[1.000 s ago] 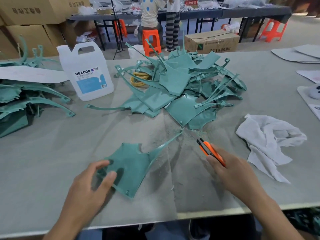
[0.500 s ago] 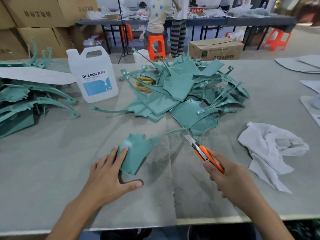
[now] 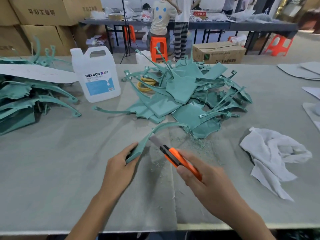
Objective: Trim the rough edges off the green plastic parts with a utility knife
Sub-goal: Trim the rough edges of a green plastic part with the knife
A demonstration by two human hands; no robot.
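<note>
Head view: at the tabletop (image 3: 52,170), our left hand (image 3: 121,163) stands one green plastic part (image 3: 140,148) on edge, its fingers (image 3: 129,148) curled round the lower end. Our right hand (image 3: 206,181) grips the orange utility knife (image 3: 174,156), fingers wrapped round the handle, with the extended blade seemingly touching the part's curved arm. To trim well, we judge, the blade should ride shallow along the rim and stroke away from the holding hand (the thumb sits close beside the cut), taking thin slivers rather than digging in. Green shavings (image 3: 199,144) litter the grey cover just beyond the knife. A pile of green parts (image 3: 183,94) lies behind, another stack (image 3: 26,101) at far left, a white jug (image 3: 97,75) between them and a crumpled white cloth (image 3: 273,153) to the right. Cartons (image 3: 43,13), orange stools (image 3: 158,49) and standing people (image 3: 161,18) fill the workroom beyond.
</note>
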